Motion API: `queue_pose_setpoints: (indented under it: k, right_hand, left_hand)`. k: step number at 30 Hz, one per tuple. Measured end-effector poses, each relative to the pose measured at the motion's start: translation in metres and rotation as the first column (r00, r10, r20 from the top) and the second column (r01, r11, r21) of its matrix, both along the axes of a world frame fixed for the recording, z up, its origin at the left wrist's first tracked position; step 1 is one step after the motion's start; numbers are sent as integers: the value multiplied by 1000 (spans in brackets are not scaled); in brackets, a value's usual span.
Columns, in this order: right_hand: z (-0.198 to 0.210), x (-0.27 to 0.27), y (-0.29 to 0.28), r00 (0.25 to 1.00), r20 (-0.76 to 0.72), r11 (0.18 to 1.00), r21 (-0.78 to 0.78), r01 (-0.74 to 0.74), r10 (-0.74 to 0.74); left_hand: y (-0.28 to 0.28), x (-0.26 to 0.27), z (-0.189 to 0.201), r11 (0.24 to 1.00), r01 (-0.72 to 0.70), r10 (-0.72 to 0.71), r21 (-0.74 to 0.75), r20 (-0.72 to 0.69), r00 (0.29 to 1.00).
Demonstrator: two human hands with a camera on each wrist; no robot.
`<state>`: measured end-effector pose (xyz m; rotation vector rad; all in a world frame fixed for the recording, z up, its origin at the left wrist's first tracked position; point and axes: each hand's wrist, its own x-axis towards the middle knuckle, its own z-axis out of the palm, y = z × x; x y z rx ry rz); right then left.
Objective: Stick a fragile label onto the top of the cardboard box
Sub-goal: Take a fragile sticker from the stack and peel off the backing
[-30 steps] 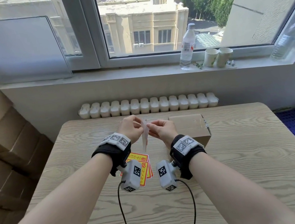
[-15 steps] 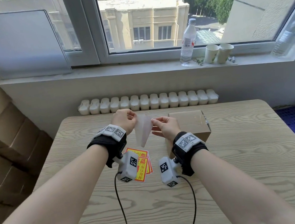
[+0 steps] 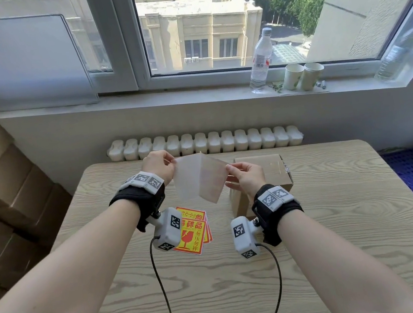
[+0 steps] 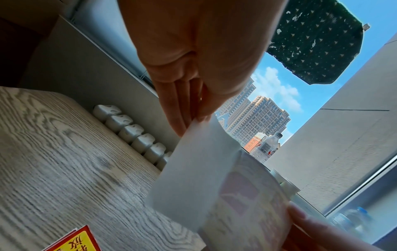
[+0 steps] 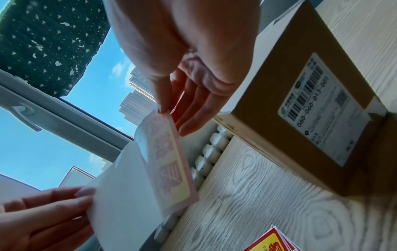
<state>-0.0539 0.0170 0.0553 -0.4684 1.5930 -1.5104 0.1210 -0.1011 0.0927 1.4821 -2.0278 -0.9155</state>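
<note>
Right wrist view alone shows the cardboard box's [image 5: 300,95] barcode sticker [image 5: 326,108]; both hands' fingers pinch the peeling label [image 5: 169,163]

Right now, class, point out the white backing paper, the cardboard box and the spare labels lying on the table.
backing paper [image 3: 187,179], head view, middle of the white sheet.
cardboard box [image 3: 273,166], head view, its top face.
spare labels [image 3: 192,233], head view, top label's printed face.
</note>
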Motion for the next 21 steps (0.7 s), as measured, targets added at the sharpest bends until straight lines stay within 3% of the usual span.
queue_pose_setpoints:
  k: [21]
  right_hand:
    - [2, -26, 22, 996, -32, 996, -8, 85, -85]
  left_hand:
    - [-3, 20, 10, 998, -57, 58, -18, 78, 995]
